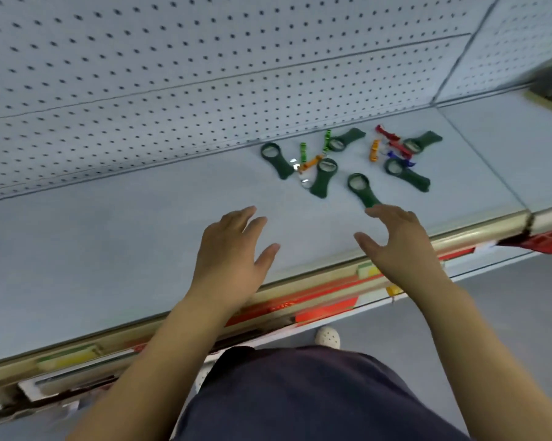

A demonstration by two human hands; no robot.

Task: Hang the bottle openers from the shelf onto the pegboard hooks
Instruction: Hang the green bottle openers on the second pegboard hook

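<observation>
View: head camera, looking down over both bare forearms.
Shelf (109,233): pale blue-grey and flat, running left to right below the pegboard.
Pegboard (172,74): pale panel with rows of small dark holes, rising from the back of the shelf.
Dark green bottle openers (324,178): six, lying flat and scattered on the right-centre of the shelf, each with a ring end and a flared handle.
Small coloured openers (374,150): green, orange, red and blue pieces lying among the dark green ones; detail blurred.
Nearest opener (362,190): handle end points toward the right hand.
Left hand (233,249): palm down over the shelf, apart from the openers; fingers (247,214) released, loosely spread, holding nothing.
Right hand (398,246): palm down over the shelf front; fingers (382,211) released, spread, holding nothing; one fingertip just beside the nearest opener's handle, contact cannot be told.
Front rail (331,275): metallic strip with red and yellow labels.
Floor (491,297): grey, with a white shoe (327,336) on it.
Dark object (551,87): blurred, at the shelf's far right.
</observation>
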